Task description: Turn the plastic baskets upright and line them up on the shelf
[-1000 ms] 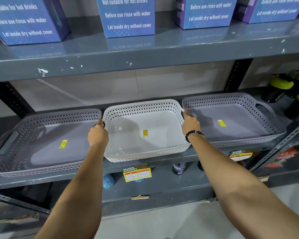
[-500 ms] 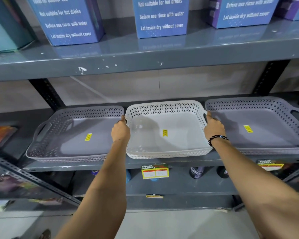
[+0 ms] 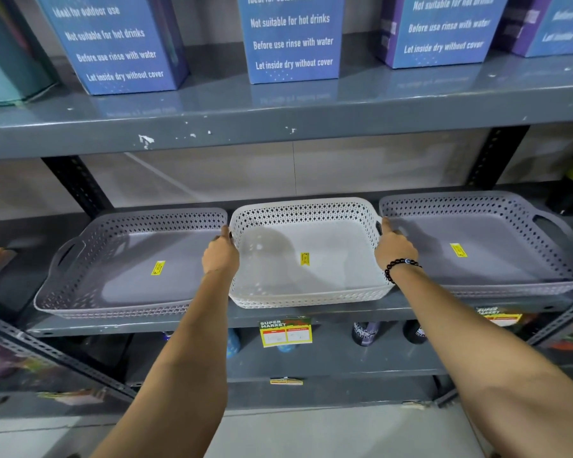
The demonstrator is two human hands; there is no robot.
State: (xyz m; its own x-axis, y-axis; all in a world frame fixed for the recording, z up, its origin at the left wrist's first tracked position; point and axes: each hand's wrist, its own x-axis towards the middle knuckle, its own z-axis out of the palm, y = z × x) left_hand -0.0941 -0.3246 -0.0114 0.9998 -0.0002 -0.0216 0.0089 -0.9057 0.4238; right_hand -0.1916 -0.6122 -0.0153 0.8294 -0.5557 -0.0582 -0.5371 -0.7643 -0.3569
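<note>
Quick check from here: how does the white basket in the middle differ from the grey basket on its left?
The white basket is off-white; the left grey basket is grey. The white one is held at both side handles by the left hand and right hand; the grey one sits untouched. The white one looks narrower. Both stand upright on the shelf, with perforated walls and a yellow sticker inside.

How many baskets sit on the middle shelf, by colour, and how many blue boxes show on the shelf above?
Grey baskets: 2, the left one and the right one
White basket: 1, gripped at its sides by the left hand and right hand
Blue boxes: 4, one cut off at the right edge
Total: 7
</note>
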